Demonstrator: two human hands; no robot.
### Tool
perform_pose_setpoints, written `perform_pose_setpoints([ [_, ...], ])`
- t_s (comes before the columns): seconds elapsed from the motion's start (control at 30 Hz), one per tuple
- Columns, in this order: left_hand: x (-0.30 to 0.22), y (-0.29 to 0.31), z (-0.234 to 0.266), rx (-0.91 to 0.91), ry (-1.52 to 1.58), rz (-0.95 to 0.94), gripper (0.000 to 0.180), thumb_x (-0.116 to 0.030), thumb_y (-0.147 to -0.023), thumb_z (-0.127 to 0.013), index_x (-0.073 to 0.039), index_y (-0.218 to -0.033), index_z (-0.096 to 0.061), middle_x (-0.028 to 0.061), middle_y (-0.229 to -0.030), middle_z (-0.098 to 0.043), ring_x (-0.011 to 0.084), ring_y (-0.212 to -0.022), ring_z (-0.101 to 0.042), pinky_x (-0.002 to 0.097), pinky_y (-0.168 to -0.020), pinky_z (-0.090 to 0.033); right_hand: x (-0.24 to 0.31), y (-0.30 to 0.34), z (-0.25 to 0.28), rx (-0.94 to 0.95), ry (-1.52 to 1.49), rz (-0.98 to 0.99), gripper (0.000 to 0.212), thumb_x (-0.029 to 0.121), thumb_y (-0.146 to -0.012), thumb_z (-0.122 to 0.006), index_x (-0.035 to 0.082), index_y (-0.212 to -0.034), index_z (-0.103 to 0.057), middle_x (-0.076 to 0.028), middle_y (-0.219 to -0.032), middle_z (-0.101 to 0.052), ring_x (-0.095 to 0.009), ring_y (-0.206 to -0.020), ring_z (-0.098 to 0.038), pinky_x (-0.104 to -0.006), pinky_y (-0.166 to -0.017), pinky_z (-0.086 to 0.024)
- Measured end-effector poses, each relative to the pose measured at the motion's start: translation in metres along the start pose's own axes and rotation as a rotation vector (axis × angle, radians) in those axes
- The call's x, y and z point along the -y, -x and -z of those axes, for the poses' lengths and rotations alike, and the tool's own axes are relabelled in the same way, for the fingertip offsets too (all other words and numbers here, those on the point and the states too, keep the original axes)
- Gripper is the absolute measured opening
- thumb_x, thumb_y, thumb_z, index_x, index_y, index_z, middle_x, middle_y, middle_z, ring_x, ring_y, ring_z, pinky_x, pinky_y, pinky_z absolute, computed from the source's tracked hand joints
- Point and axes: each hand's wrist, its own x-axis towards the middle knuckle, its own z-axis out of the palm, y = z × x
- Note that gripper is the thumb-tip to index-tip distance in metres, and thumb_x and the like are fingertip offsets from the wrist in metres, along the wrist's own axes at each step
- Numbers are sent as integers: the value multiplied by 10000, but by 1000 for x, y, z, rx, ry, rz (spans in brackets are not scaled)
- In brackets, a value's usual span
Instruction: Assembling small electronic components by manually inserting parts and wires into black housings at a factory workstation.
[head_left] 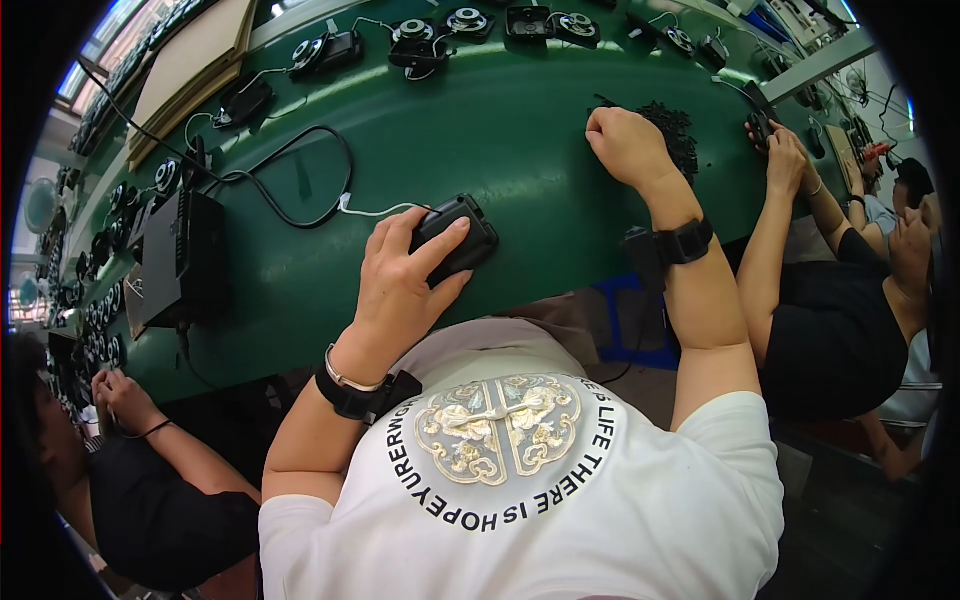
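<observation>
My left hand [398,270] rests around a black plastic housing [478,238] on the green bench, fingers over its top and thumb along its near side. A thin white wire [385,211] runs from the housing to a black cable [345,165]. Off to the right, my right hand [630,148] is closed, its fingertips pinched beside a heap of small black parts [675,130]. Whatever lies between those fingertips, if anything, is too small to make out. A small dark piece [604,101] shows just beyond that hand.
A black box [182,262] stands on the bench at left, near stacked cardboard [190,75]. Opened housings with round speakers [415,35] line the far side. One co-worker's hands [785,155] work at right; another co-worker's hands [125,400] are at lower left.
</observation>
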Motion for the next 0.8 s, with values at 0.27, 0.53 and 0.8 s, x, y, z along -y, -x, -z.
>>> perform_pose_setpoints([
  [0.27, 4, 1, 0, 2, 4, -12, 584, -117, -634, -834, -175, -1195, -683, 201, -1205, -563, 388, -1104, -546, 457, -946, -460, -15, 6, 14, -191, -427, -49, 147, 154, -877, -597, 21, -883, -660, -160, -884, -681, -349, -856, -646, -416, -752, -513],
  [0.53, 4, 1, -2, 4, 22, 0, 584, -113, -632, -835, -181, -1192, -684, 199, -1211, -563, 386, -1109, -545, 456, -947, -459, -6, 9, -9, -55, -102, 166, 173, 178, -881, -640, 23, -947, -678, -124, -822, -670, -268, -748, -643, -359, -704, -509],
  [0.8, 6, -8, -12, 25, 39, -33, 590, -93, -630, -833, -187, -1194, -684, 188, -1213, -564, 376, -1103, -549, 451, -937, -471, -13, 62, 7, -466, -544, 16, 141, 109, -890, -658, 26, -1004, -660, -64, -830, -643, -190, -754, -604, -274, -710, -491],
])
